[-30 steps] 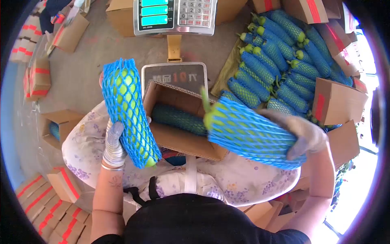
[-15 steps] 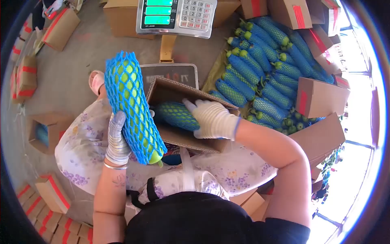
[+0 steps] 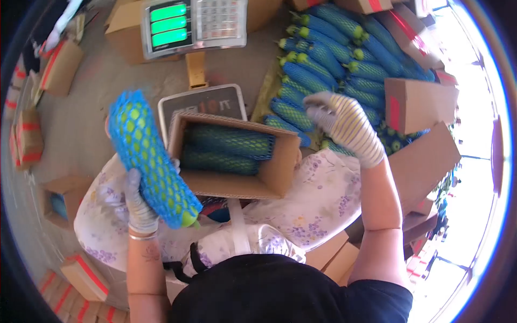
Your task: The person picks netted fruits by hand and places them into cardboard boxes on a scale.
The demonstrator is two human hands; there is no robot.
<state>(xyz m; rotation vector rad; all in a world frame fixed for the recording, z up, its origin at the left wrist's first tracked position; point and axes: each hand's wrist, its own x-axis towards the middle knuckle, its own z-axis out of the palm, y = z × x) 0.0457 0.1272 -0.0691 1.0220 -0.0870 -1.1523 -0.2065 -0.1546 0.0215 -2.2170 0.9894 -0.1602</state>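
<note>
My gloved left hand grips a long green gourd in blue foam netting, tilted, left of an open cardboard box. Two netted gourds lie side by side inside that box. My right hand, in a striped glove, is raised right of the box, near the netted gourds spread on the ground. Its fingers are bent and partly blurred, and whether they hold anything is hidden.
A scale with a lit green display stands beyond the box, its platform partly behind it. Cardboard boxes with red tape stand at the right, with more stacked at the lower left.
My right hand has come out of the box and moved right and up toward the gourds on the ground. The view has shifted. My left hand still holds its gourd.
</note>
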